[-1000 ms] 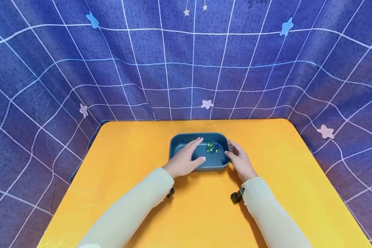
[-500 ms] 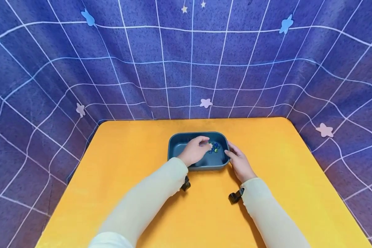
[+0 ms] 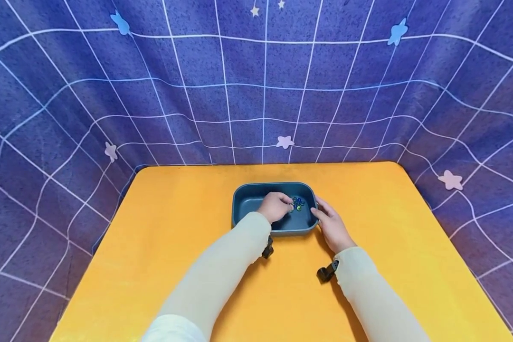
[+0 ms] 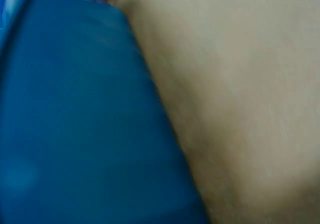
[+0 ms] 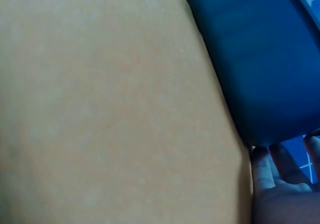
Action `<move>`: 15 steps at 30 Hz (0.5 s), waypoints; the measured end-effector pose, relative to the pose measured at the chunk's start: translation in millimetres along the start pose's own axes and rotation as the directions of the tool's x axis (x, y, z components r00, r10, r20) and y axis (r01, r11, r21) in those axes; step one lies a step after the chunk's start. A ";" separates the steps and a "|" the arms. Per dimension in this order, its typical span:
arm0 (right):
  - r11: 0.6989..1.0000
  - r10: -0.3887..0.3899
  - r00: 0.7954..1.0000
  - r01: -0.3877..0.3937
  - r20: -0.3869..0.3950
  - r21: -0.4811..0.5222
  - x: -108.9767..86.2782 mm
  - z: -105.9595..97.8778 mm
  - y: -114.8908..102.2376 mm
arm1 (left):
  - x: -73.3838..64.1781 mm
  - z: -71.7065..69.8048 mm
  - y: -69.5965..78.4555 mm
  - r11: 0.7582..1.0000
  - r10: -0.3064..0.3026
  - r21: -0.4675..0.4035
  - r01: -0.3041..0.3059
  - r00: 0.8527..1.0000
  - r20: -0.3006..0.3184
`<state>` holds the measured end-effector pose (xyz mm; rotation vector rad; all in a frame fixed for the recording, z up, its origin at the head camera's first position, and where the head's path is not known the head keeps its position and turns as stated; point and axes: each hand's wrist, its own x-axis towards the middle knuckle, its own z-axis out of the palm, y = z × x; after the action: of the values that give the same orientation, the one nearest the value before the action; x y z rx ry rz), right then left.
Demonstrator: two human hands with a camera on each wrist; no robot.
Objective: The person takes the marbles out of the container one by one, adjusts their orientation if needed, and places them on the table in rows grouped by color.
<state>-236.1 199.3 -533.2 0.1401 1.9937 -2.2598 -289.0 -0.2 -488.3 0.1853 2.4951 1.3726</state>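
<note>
A dark blue-grey rectangular container (image 3: 292, 232) with rounded corners stands on the table. Inside it, toward the right, lies a small cluster of blue and green glass marbles (image 3: 299, 203). My left hand (image 3: 275, 207) reaches in over the near rim, its thumb and fingers drawn together round marbles at the cluster's left side; how many is hidden. My right hand (image 3: 332, 228) grips the right end, thumb over the rim and fingers outside. In the right wrist view, the fingers (image 5: 262, 166) touch the container's end wall (image 5: 270, 93). The left wrist view shows only the container's outer side (image 4: 90, 108), blurred.
A yellow-orange table (image 3: 188, 199) carries the container. Behind it and along both sides hangs a blue-purple curtain (image 3: 248, 104) with white grid lines and stars. Black wrist cameras (image 3: 326, 273) sit below both cuffs.
My left hand has moved right, from spread fingers over the container to drawn-together fingers at the marbles, covering some. My right hand stays on the right end.
</note>
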 end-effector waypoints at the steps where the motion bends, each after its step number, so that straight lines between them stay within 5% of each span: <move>1: 1.000 -0.002 1.000 0.002 -0.002 -0.001 -0.1 0.2 -0.1 | 1.5 0.4 -1.1 1.000 -0.001 0.020 0.001 1.000 -0.006; 15: 1.000 -0.002 1.000 0.002 0.000 0.014 2.2 -1.9 3.1 | 11.0 6.8 3.5 0.983 -0.044 0.178 0.040 0.999 0.018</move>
<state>-237.7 200.7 -536.8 0.1393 1.9791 -2.2757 -297.4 9.9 -490.9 0.1820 2.5875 1.1250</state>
